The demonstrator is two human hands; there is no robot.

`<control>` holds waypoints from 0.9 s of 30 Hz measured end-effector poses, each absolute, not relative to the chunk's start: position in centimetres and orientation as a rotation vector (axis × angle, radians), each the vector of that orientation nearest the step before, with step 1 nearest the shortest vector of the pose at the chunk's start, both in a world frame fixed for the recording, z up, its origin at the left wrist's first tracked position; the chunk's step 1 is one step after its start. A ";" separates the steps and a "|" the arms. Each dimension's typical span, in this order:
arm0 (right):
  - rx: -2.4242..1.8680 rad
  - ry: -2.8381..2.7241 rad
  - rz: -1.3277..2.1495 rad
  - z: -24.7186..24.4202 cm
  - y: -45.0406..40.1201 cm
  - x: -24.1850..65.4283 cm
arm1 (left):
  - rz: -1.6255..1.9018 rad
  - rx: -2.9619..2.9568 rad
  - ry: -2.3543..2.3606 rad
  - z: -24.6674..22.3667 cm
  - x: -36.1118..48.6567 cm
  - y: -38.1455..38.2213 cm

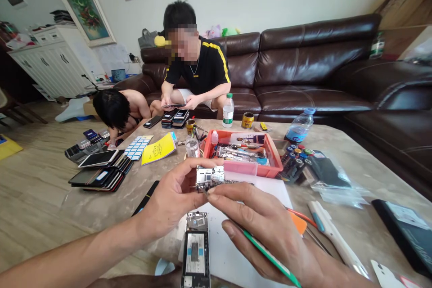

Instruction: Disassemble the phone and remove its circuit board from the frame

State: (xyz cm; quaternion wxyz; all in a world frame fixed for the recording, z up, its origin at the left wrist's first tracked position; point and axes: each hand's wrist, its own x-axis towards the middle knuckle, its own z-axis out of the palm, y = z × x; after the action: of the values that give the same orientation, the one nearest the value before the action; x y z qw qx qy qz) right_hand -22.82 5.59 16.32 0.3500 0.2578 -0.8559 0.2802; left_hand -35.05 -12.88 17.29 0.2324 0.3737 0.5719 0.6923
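Note:
My left hand [172,195] pinches a phone circuit board [209,174] by its edges between thumb and fingers, raised over the table. My right hand [263,220] is closed around a slim green-handled tool [270,256]. Its thin metal tip meets the lower left edge of the board, beside my left thumb; its exact kind I cannot make out. Below my hands lies an opened phone [196,252], its battery and inner frame exposed. A white mat [219,238] is spread under my right hand, partly hidden by it.
A red tray [276,168] of small tools stands beyond my hands. Stacked phones [101,177] and a yellow booklet [158,149] are at left. Bottles [300,125], small screwdrivers [293,162] and a white tool [334,234] lie right. Two people sit across the table.

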 end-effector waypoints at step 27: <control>-0.076 -3.159 0.845 13.0 8.5 -22.2 | 1.588 0.366 1.589 14.4 -36.3 -14.0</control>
State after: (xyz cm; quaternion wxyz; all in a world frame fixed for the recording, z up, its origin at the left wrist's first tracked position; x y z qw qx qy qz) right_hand -22.25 8.50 12.96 -0.0647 -0.0233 -0.9638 0.2576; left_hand -36.28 -13.96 14.40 0.4195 0.1458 0.6336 0.6335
